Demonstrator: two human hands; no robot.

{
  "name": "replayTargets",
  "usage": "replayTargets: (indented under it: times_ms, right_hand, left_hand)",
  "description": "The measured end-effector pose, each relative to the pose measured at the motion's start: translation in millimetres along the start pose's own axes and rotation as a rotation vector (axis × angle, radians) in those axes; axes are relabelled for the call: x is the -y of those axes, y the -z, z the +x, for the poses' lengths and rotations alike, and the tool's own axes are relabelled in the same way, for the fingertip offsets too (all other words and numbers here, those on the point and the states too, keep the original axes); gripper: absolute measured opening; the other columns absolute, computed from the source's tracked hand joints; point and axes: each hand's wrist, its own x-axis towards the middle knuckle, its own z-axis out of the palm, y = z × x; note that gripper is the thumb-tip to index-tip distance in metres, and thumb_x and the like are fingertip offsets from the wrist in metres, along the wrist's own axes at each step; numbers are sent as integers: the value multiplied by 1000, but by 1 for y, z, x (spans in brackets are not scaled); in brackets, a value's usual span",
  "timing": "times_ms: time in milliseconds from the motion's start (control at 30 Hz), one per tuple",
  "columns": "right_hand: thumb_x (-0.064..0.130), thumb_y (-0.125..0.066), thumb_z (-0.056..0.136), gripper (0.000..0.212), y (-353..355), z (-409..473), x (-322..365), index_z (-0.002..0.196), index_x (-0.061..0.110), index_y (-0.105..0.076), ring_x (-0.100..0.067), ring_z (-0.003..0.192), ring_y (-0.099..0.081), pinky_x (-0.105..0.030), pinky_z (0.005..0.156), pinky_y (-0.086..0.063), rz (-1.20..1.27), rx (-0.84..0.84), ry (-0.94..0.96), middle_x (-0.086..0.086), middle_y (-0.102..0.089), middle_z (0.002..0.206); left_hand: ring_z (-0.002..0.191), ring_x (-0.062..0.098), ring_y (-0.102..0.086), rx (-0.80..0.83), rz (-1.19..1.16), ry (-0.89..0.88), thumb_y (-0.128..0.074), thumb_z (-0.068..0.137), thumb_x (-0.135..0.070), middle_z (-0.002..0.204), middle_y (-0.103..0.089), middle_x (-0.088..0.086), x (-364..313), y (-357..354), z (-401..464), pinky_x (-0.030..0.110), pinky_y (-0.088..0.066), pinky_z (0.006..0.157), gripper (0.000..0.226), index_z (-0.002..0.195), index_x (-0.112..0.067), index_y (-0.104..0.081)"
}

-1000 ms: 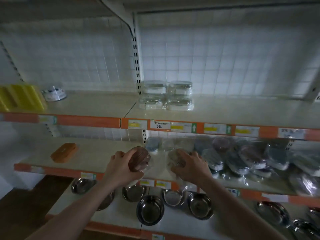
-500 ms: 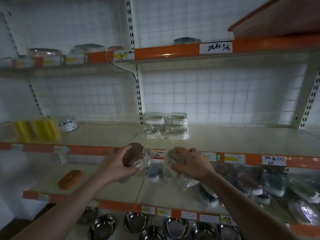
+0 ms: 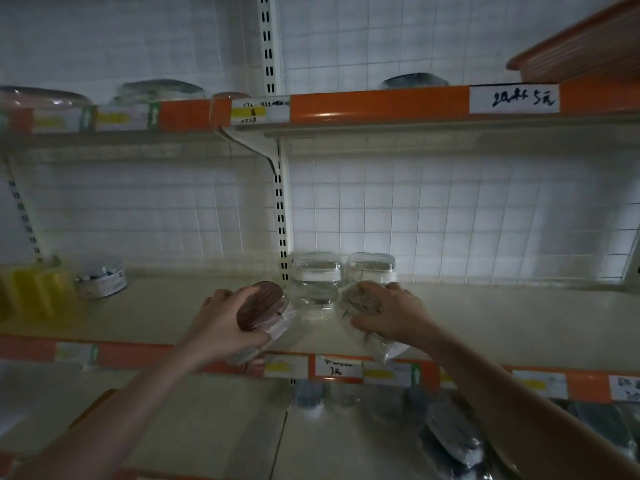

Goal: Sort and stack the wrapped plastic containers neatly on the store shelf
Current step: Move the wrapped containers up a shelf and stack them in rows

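My left hand (image 3: pixel 225 327) grips a wrapped round container with a brown lid (image 3: pixel 264 307), tilted, above the front of the middle shelf (image 3: pixel 502 317). My right hand (image 3: pixel 389 315) grips a second wrapped container with a pale beige lid (image 3: pixel 360 301); its loose plastic wrap hangs over the shelf edge. Just behind both hands, at the shelf upright, stands a small stack of clear wrapped containers (image 3: pixel 343 271), two side by side on top of others. More wrapped dark-lidded containers (image 3: pixel 450 441) lie in a pile on the shelf below, at the right.
A yellow item (image 3: pixel 31 292) and a small round tub (image 3: pixel 102 280) sit at the left of the middle shelf. The top shelf carries lidded containers (image 3: pixel 157 90) and an orange tray (image 3: pixel 581 53). Orange price rails edge each shelf.
Both hands have risen from the lower shelf to the middle shelf, each carrying its wrapped container, and now sit right in front of the clear stack. The view has tilted upward.
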Motion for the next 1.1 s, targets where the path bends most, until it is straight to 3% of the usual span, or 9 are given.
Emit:
replayTargets:
  times_ms: [167,367,700,800,933,1100]
  right_hand:
    - [56,-66,73,69,-12,63,19,135,39,-40,-27,115,-49,-41,95,-45,34,4,18,-6,-46,131]
    - [50,-68,74,67,-30,114,33,134,42,-40,-25,110,-49,-36,89,-47,9,71,82,-3,-42,122]
    - [49,-69,77,74,-50,173,33,141,37,-34,-20,122,-40,-39,103,-35,-79,227,268,1,-42,139]
    - [41,-66,83,71,-60,175,31,144,29,-32,-12,112,-42,-39,107,-34,-48,315,336,-1,-43,139]
    - [35,-63,88,62,-64,180,19,143,28,-36,-17,131,-37,-36,111,-28,-20,288,372,2,-38,144]
    - [43,-55,89,54,-73,177,1,140,33,-40,-18,123,-42,-41,103,-38,-25,191,396,3,-43,137]
  left_hand:
    - [116,23,-44,40,23,-26,-56,40,-71,119,-46,3,46,4,54,36,-42,97,102,137,-45,-37]
    - [113,22,-43,45,18,-11,-54,40,-73,111,-42,-1,80,10,82,35,-40,97,105,139,-44,-36]
    - [111,19,-40,37,1,41,-54,40,-72,110,-36,-4,98,11,98,32,-40,94,105,139,-42,-36]
    - [112,20,-42,33,12,39,-57,42,-70,110,-40,-3,105,7,101,34,-42,94,102,138,-43,-37]
    - [112,19,-42,27,-13,53,-59,42,-68,112,-41,-2,109,2,103,36,-42,96,100,137,-44,-38]
    - [112,18,-41,13,-25,52,-56,40,-68,107,-38,-4,100,1,108,30,-39,95,101,137,-44,-38]
